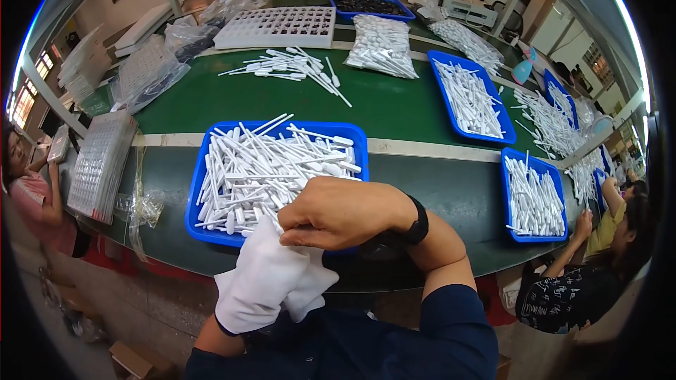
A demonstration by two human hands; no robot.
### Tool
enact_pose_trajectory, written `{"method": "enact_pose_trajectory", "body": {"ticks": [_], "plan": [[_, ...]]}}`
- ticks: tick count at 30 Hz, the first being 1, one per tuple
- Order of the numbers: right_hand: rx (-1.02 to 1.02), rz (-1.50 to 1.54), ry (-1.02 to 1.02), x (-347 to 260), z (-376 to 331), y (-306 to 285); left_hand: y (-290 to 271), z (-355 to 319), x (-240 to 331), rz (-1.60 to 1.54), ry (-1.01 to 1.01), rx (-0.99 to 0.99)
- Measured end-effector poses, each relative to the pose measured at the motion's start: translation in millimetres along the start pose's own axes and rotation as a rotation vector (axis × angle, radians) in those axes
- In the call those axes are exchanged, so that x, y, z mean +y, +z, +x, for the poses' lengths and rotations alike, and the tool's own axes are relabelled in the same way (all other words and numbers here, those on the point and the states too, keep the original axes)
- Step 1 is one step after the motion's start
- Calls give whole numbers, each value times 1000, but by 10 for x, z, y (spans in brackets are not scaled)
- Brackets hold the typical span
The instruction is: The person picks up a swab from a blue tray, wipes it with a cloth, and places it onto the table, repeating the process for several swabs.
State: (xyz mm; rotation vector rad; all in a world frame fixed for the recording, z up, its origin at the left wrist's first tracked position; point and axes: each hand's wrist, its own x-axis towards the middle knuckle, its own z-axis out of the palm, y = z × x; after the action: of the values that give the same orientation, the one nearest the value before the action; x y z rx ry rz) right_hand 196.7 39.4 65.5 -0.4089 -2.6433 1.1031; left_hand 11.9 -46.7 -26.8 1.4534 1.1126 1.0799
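Note:
White fabric that looks like a cloth glove [250,281] covers my left hand [271,267] down to the wrist, hiding its fingers. My right hand [338,214], bare with a black wristband [418,222], reaches across and pinches the fabric near its upper end. Both hands are over the near edge of a blue tray [360,142]. Heaped in that tray are many thin white sticks [260,169] with thicker, rounded ends; a few poke above the rim.
More blue trays of white sticks [468,98] [535,197] stand to the right. Loose sticks [292,67] and a filled clear bag [380,46] lie on the green belt [401,109]. Behind is a white holed rack [278,26]. Stacked clear trays [102,162] stand left. Co-workers sit at both sides.

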Motion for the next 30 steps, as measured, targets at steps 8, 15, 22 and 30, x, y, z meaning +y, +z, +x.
{"method": "enact_pose_trajectory", "body": {"ticks": [8, 15, 22, 30], "plan": [[658, -2, 1, -110, 75, 149, -114, 11, 600, -826, -228, 331], [379, 124, 186, -192, 241, 426, -272, 81, 616, -184, -4, 364], [439, 332, 227, -78, 281, 548, -349, 61, -140, -35, 81, 360], [288, 349, 469, -162, 322, 494, -580, 199, 461, -100, 45, 374]]}}
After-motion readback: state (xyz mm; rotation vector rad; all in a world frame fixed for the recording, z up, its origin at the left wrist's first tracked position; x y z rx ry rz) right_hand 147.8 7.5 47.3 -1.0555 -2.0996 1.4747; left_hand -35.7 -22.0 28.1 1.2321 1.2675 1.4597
